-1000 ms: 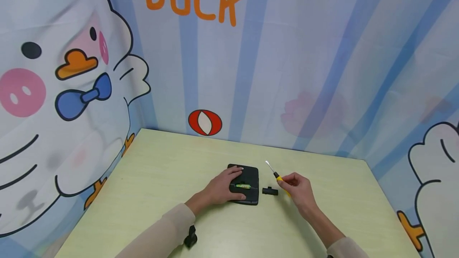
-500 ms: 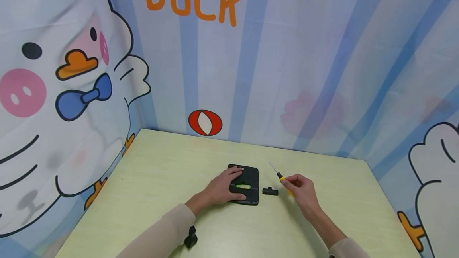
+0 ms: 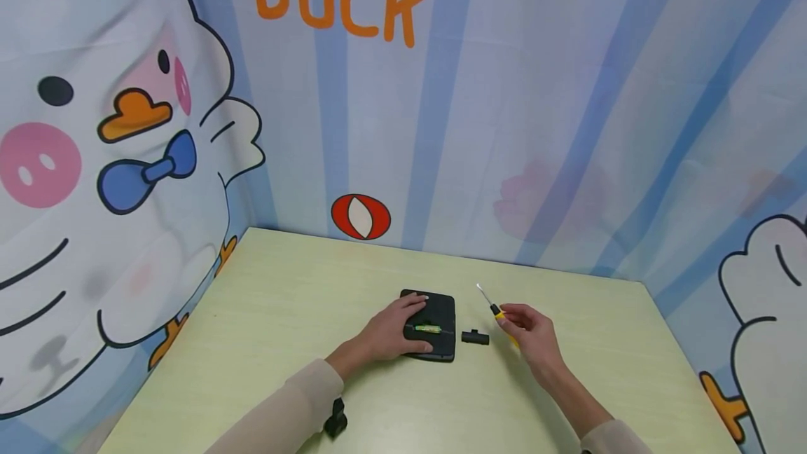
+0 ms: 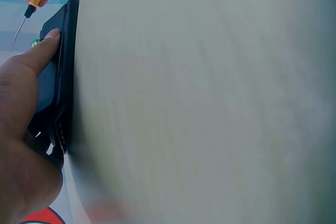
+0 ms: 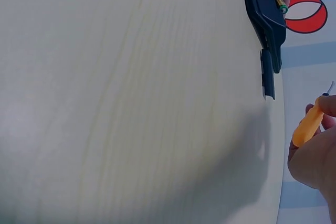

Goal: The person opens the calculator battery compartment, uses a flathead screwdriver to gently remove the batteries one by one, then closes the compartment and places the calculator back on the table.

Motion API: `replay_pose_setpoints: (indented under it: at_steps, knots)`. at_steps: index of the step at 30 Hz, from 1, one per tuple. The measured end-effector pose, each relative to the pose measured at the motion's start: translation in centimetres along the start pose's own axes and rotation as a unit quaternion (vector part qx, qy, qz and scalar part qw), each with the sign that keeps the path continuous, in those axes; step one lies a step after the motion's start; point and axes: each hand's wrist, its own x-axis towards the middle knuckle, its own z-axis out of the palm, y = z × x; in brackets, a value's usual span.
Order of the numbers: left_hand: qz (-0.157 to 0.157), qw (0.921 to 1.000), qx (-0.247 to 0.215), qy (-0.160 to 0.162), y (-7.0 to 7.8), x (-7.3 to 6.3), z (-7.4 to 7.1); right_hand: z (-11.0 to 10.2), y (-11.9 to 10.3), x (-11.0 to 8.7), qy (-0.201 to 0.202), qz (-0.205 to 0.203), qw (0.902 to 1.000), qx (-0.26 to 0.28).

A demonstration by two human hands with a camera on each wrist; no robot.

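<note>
A black flat device [image 3: 444, 307] lies on the table with a green battery [image 3: 428, 328] in a slot on its upper face. My left hand [image 3: 391, 328] rests on the left part of the device, fingers toward the far end and thumb near the front edge; the left wrist view shows the thumb [image 4: 44, 51] lying straight on it. Right of the device sits a small black battery cover [image 3: 475, 337]. My right hand [image 3: 534, 338] holds a screwdriver [image 3: 497, 312] by its yellow handle [image 5: 308, 124], the metal tip pointing up and away, apart from the device.
A small black object [image 3: 336, 420] sits by the left sleeve near the front of the pale table [image 3: 284, 286]. Behind the table hangs a printed curtain [image 3: 479, 125] with duck figures.
My right hand has drifted slightly right with the screwdriver, farther from the device and the battery cover. The left hand has stayed in place on the device.
</note>
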Motion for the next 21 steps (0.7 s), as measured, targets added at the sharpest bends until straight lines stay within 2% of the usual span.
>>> replay_pose_setpoints:
  at_steps: [7, 21]
  knots:
    - [0.000, 1.0000, 0.001, 0.001, -0.08, 0.02, 0.08, -0.09, 0.27, -0.16, -0.008, -0.005, 0.9998, -0.016]
    - [-0.004, 1.0000, -0.004, 0.003, 0.34, -0.12, -0.09, -0.17, 0.68, -0.05, -0.003, -0.005, 0.9999, -0.012]
